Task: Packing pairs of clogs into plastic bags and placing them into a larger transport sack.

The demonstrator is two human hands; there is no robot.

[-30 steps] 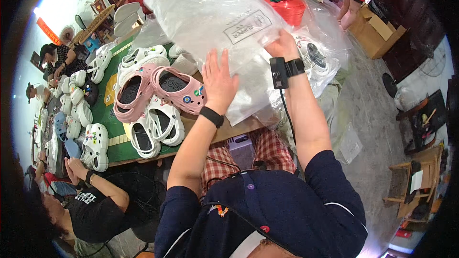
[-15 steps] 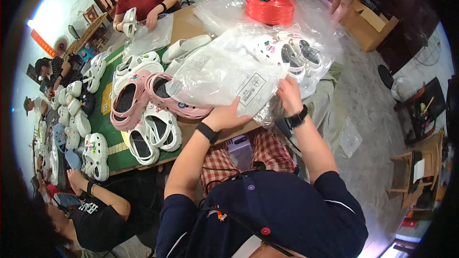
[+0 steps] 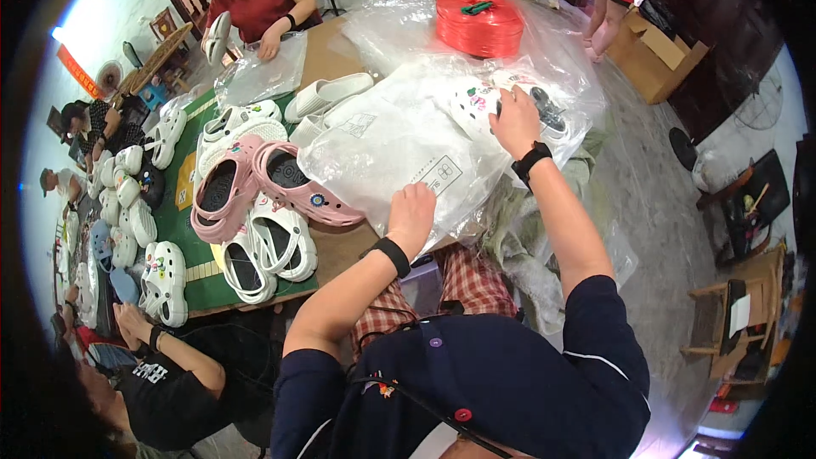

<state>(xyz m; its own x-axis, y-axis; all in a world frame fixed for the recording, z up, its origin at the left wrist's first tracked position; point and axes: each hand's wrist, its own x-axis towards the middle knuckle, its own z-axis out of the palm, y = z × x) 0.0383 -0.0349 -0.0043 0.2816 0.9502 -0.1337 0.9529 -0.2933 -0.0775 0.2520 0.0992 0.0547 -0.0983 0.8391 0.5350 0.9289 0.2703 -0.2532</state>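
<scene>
A frosted plastic bag with a printed panel lies flat in front of me. My left hand is closed on its near edge, fingers curled. At the bag's far right, my right hand grips a white clog with coloured charms; its fingertips reach into the shoe's opening and are partly hidden. The second clog of that pair sits just right of this hand, on clear plastic. Left of the bag, a pair of pink clogs rests partly on white clogs.
A roll of red plastic twine stands at the far side of the table. Plain white slippers lie behind the bag. More clogs line the left side. Across the table a person in red holds a shoe; another person sits at my left.
My right hand has left the bag's edge and moved up and away onto the white clog. My left hand has curled its fingers on the bag, which has shifted slightly.
</scene>
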